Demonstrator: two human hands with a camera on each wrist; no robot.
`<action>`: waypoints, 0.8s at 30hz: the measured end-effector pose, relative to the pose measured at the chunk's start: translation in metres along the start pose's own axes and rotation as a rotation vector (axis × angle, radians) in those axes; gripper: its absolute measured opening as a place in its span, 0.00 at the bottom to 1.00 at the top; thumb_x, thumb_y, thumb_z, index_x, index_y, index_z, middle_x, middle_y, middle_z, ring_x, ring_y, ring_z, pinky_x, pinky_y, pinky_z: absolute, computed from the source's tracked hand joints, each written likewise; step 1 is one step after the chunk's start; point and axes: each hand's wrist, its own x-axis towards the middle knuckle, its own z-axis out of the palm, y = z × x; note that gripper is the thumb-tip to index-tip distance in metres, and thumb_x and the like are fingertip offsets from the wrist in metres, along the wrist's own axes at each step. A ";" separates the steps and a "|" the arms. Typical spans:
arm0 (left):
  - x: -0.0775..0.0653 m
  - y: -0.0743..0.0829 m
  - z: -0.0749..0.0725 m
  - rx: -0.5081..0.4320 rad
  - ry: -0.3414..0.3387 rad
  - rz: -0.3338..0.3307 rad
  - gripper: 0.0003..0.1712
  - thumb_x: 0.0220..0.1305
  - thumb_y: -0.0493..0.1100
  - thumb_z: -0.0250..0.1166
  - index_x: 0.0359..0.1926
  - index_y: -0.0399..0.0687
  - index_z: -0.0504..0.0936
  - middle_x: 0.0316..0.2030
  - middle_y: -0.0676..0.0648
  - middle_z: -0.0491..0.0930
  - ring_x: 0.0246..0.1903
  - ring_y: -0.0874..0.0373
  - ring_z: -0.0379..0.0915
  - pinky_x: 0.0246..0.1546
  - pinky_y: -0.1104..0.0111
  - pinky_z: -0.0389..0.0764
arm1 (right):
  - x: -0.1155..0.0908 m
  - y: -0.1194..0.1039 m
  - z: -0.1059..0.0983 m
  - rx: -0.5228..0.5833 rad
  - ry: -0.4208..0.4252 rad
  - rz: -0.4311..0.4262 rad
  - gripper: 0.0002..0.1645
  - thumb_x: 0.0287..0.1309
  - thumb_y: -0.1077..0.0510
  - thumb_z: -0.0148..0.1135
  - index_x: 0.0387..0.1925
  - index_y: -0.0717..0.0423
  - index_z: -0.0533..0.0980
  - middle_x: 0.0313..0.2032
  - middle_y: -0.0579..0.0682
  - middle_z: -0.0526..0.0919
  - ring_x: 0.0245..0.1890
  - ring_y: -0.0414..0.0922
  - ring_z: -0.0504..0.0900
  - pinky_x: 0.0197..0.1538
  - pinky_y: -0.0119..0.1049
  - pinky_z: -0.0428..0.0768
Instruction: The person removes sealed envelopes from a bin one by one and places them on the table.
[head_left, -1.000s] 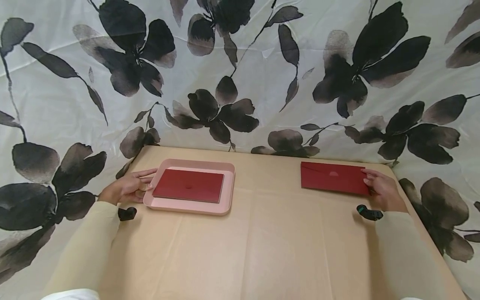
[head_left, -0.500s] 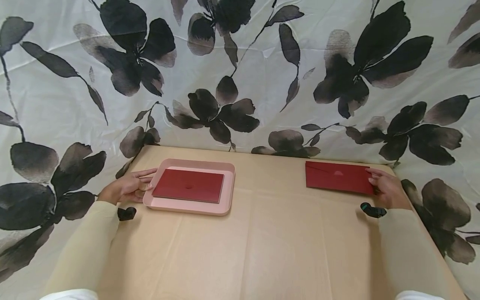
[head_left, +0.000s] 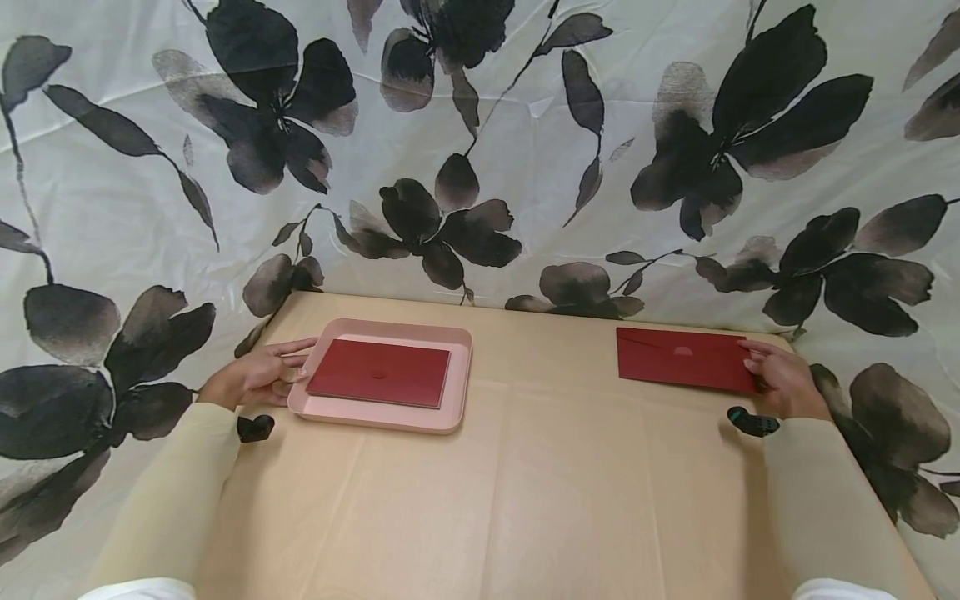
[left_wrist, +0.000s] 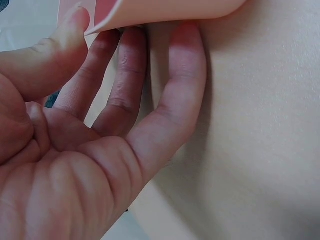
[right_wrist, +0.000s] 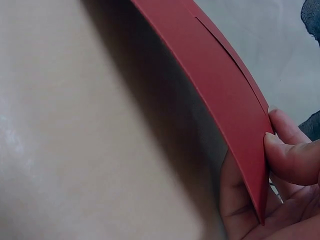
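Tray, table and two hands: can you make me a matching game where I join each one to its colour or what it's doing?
1. tray
2. left hand
3. table
4. right hand

A. tan
B. pinching a red envelope
C. pink
D. at the tray's edge

Pairs: 1-C, 2-D, 3-A, 4-B

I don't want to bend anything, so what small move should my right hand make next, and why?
Probably lower the held red envelope flat onto the table: your right hand pinches one end, and the right wrist view shows that end raised, with fingers underneath.
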 end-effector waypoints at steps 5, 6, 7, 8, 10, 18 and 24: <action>0.001 -0.001 0.000 -0.019 -0.009 -0.006 0.49 0.74 0.34 0.59 0.84 0.57 0.41 0.81 0.37 0.44 0.50 0.58 0.80 0.50 0.57 0.84 | 0.001 -0.002 -0.001 -0.072 -0.006 -0.002 0.37 0.78 0.56 0.51 0.80 0.29 0.56 0.84 0.50 0.45 0.72 0.47 0.63 0.80 0.42 0.62; 0.001 -0.002 0.000 -0.022 -0.006 -0.009 0.49 0.74 0.34 0.59 0.85 0.57 0.41 0.81 0.37 0.45 0.50 0.57 0.80 0.49 0.57 0.84 | 0.001 -0.002 -0.002 -0.066 -0.017 0.002 0.38 0.78 0.57 0.50 0.81 0.31 0.55 0.84 0.51 0.45 0.71 0.48 0.63 0.80 0.41 0.62; 0.002 -0.002 -0.001 -0.021 -0.006 -0.009 0.49 0.74 0.34 0.58 0.85 0.57 0.41 0.81 0.37 0.44 0.49 0.57 0.79 0.49 0.57 0.83 | 0.001 -0.002 -0.002 -0.067 -0.023 0.006 0.38 0.78 0.56 0.50 0.82 0.32 0.53 0.84 0.52 0.44 0.71 0.49 0.63 0.79 0.41 0.63; 0.002 -0.002 -0.001 -0.019 -0.007 -0.008 0.49 0.74 0.34 0.58 0.84 0.57 0.41 0.81 0.37 0.44 0.49 0.57 0.79 0.49 0.57 0.83 | 0.001 -0.002 -0.002 -0.066 -0.024 0.008 0.39 0.78 0.57 0.50 0.82 0.34 0.52 0.84 0.53 0.44 0.71 0.51 0.63 0.79 0.42 0.63; 0.001 -0.002 0.000 -0.022 -0.005 -0.008 0.49 0.74 0.33 0.57 0.85 0.56 0.42 0.81 0.37 0.45 0.49 0.55 0.78 0.48 0.57 0.82 | 0.001 -0.001 -0.002 -0.064 -0.018 0.001 0.38 0.78 0.57 0.50 0.82 0.33 0.54 0.84 0.52 0.47 0.70 0.51 0.66 0.76 0.40 0.68; 0.002 -0.001 0.001 -0.008 -0.003 -0.005 0.49 0.73 0.32 0.57 0.85 0.56 0.42 0.81 0.37 0.45 0.50 0.56 0.78 0.48 0.57 0.82 | 0.005 0.004 -0.001 -0.134 0.049 -0.004 0.38 0.75 0.61 0.47 0.81 0.35 0.56 0.83 0.57 0.49 0.71 0.54 0.66 0.77 0.48 0.67; 0.002 -0.002 0.001 -0.025 0.006 -0.019 0.49 0.73 0.32 0.57 0.84 0.58 0.42 0.81 0.38 0.44 0.51 0.58 0.79 0.49 0.57 0.83 | 0.009 0.005 0.002 -0.140 0.087 0.017 0.38 0.75 0.62 0.42 0.82 0.40 0.54 0.84 0.56 0.46 0.81 0.60 0.54 0.80 0.55 0.59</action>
